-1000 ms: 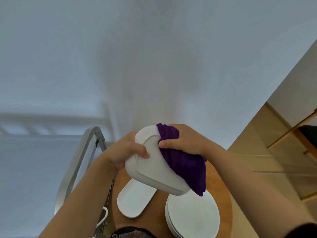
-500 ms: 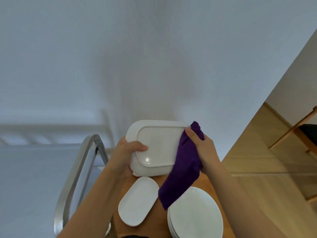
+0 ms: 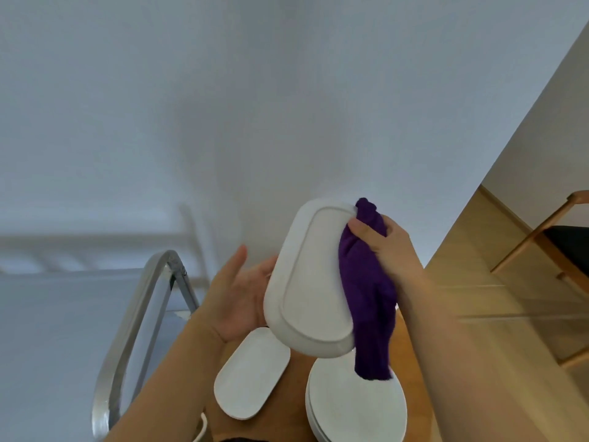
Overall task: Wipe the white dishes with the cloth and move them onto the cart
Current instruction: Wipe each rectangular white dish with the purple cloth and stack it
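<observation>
below the hands, a round wooden bench (image 3: 411, 339) carries a flat white oblong plate (image 3: 251, 374) and, just right of it, a stack of round white plates (image 3: 357, 406). plain pale wall behind; wooden floor and a wooden chair (image 3: 548, 237) to the right; a curved silver metal cart handle (image 3: 140, 301) to the left.

white rounded-rectangular ceramic dish (image 3: 310, 282) is held in the air above the bench, underside toward the camera, tilted. left hand (image 3: 237, 295): palm flat against the dish's left edge, fingers (image 3: 237, 260) straight and spread, thumb extended. right hand (image 3: 387, 247): fingers curled, pinching a purple cloth (image 3: 366, 298) against the dish's upper right rim; the cloth hangs down over the right edge, its tail over the plate stack.
</observation>
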{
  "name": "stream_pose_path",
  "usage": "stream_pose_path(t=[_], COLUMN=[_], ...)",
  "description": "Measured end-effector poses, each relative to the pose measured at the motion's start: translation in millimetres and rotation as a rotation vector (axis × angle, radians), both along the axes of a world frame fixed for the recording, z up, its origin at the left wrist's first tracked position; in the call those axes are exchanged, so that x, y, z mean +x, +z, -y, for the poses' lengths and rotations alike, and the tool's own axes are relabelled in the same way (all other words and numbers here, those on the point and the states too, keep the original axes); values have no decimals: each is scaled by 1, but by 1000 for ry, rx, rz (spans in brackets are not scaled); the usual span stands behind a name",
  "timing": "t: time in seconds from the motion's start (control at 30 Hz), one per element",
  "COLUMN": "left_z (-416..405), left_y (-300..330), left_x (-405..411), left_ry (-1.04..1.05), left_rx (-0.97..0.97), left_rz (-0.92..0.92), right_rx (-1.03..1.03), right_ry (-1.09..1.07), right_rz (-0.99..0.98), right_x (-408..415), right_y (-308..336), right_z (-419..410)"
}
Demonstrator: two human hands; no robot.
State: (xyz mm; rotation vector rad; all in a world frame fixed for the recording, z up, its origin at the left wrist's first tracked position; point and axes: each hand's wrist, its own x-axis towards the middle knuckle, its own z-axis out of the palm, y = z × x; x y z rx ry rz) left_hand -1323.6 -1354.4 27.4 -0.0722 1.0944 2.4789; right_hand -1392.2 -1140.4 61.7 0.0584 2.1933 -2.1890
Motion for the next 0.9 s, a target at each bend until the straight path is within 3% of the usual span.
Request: stream_pose_path(t=[0.17,0.3,0.5,0.73,0.9], left_z=[-14,-8,-9,-11,-20], left_y=[15,20,21,24,20], left_x=[-10,-8,-4,-11,-12], left_ry=[140,159,91,278,390], left_rx=[-212,-173,-129,-37,-82], left_rz=[89,68,80,4,50], right_rx=[-13,-79,20,30,82], right_ry=[131,85,58,163,79], right_rz=[-8,-5,-87,-48,-10], right_x=[4,11,10,38,64], right_y=[-4,-11,-5,-24,-42], right_z=[16,26,34,45,56])
